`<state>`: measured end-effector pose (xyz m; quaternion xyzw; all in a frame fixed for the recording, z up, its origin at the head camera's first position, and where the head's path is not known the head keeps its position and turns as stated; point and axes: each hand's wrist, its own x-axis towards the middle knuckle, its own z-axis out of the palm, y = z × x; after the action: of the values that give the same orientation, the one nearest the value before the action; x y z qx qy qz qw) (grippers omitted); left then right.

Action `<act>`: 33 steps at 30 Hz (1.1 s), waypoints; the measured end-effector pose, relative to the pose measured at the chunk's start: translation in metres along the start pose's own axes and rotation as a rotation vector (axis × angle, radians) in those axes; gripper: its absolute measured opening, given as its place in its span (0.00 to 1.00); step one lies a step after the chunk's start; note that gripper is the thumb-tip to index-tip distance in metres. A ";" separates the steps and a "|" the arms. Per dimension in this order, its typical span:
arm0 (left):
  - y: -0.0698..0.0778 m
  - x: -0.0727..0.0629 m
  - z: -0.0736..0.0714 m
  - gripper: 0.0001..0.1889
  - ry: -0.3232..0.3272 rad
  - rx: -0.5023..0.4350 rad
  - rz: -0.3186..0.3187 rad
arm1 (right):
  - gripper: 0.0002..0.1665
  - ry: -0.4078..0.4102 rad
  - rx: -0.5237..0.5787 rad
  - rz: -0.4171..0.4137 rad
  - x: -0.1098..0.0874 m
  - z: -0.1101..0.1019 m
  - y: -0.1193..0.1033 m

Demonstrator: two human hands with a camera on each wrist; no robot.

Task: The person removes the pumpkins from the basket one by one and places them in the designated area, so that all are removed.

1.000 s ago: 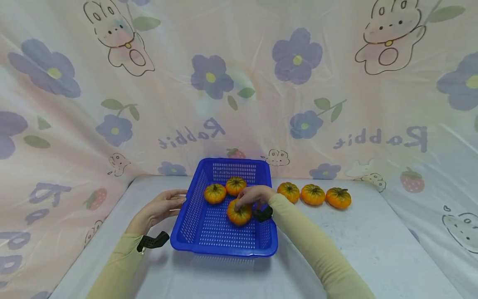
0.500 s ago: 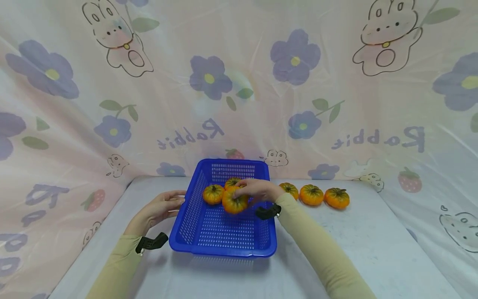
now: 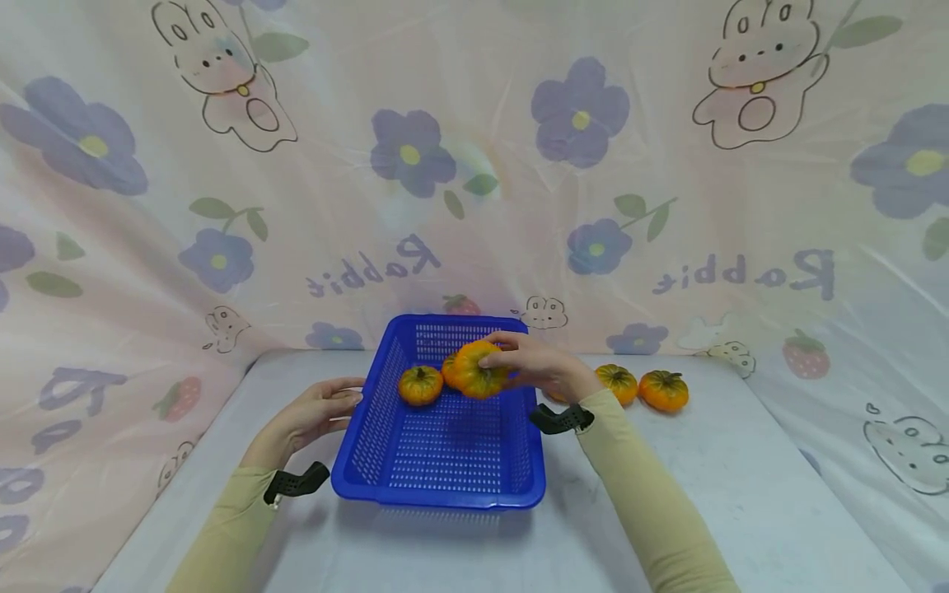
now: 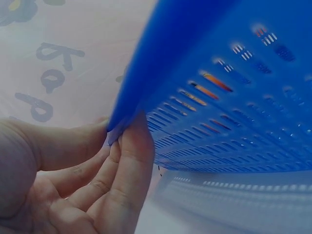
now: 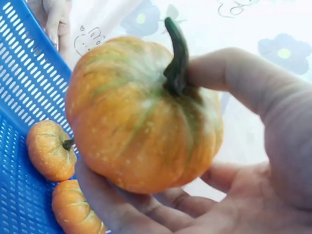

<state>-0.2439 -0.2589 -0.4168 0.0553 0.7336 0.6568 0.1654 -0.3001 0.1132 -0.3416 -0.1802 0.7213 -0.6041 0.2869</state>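
My right hand (image 3: 535, 362) holds a small orange pumpkin (image 3: 478, 370) above the far right part of a blue plastic basket (image 3: 437, 500). In the right wrist view the thumb presses beside the green stem of that pumpkin (image 5: 141, 117), and the fingers curl underneath. Two more pumpkins lie inside the basket; one small pumpkin (image 3: 420, 386) shows fully, while the other (image 3: 449, 372) is partly covered by the held one. My left hand (image 3: 315, 414) pinches the basket's left rim (image 4: 127, 109) between thumb and fingers.
On the white table (image 3: 712, 486), right of the basket, a row of pumpkins stands near the back: one at the right end (image 3: 663, 391), a middle one (image 3: 618, 385), and one mostly hidden behind my right hand. A printed curtain (image 3: 474, 206) hangs behind.
My right hand has lifted the pumpkin off the basket floor, first up and slightly left, then further up and to the right. The left hand stays at the rim.
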 end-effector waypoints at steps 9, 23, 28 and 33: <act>0.000 0.000 0.000 0.30 0.008 -0.003 -0.004 | 0.26 0.016 0.042 -0.050 -0.027 -0.007 0.004; 0.002 0.000 0.000 0.30 0.004 -0.011 -0.003 | 0.29 0.103 -0.037 -0.104 -0.069 -0.040 0.024; 0.001 0.000 0.000 0.30 -0.001 -0.023 -0.005 | 0.29 0.181 -0.030 -0.101 -0.083 -0.057 0.036; 0.001 -0.001 0.001 0.31 0.000 -0.037 -0.011 | 0.31 0.236 -0.036 -0.048 -0.094 -0.071 0.048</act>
<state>-0.2431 -0.2585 -0.4160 0.0482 0.7216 0.6694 0.1698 -0.2677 0.2347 -0.3626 -0.1304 0.7562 -0.6149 0.1821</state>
